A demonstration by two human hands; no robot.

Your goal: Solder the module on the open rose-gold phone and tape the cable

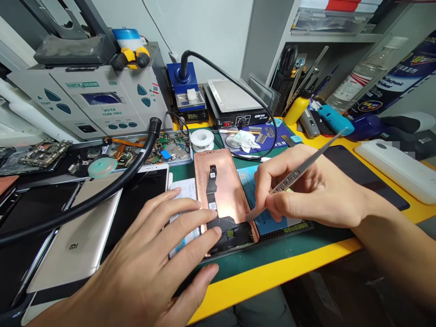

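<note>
- Lower left: left hand [153, 256], grip wide, is touching a copper-coloured, rectangular phone shell [231, 193] at centre, likely light, stiff, slippery; side rims are offering safest hold.
- Right: right hand [316, 197] is pinching slim silver metal tweezers [292, 177].

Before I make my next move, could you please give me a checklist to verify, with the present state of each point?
1. Tweezers held securely: ok, pinched in the right hand.
2. Panel steadied: ok, fingertips of the left hand lie over its left side.
3. Tweezer tips clear of the flex cable: ok, they are at the panel's lower right.
4. Black film loose under the tips: cannot tell.
5. Station display off: not ok, it is lit.
6. Hose off the panel: ok, it runs to the left.
</note>
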